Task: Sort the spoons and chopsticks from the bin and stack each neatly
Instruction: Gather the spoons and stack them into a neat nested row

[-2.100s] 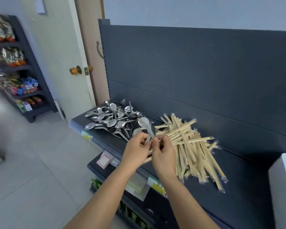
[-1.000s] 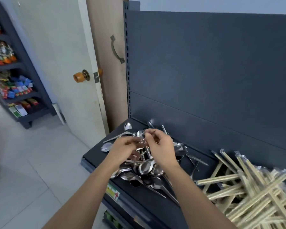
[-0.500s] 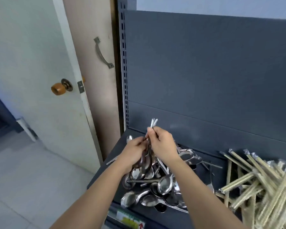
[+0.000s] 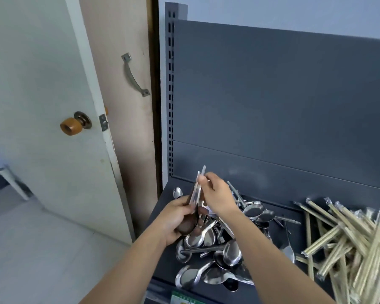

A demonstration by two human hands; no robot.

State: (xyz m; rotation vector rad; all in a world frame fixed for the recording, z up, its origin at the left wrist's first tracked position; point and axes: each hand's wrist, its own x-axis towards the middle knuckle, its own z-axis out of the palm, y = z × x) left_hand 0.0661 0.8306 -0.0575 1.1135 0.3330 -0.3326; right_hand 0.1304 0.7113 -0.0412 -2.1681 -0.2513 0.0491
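A heap of steel spoons (image 4: 219, 257) lies at the left end of the dark shelf (image 4: 162, 255). Above it my left hand (image 4: 176, 218) grips a small stack of spoons (image 4: 195, 196) by their bowls, handles pointing up. My right hand (image 4: 217, 194) pinches the handles of that stack near their top. A pile of wrapped wooden chopsticks (image 4: 351, 242) lies on the shelf to the right, apart from both hands.
The shelf's dark back panel (image 4: 272, 106) rises behind the piles. A white door with a brown knob (image 4: 71, 126) stands open at the left, with grey floor (image 4: 31, 249) below it. A price label (image 4: 182, 299) sits on the shelf's front edge.
Both hands have moved from the chopstick pile to the spoon heap and gathered a few spoons into an upright stack. In the last half second the hands hardly moved.
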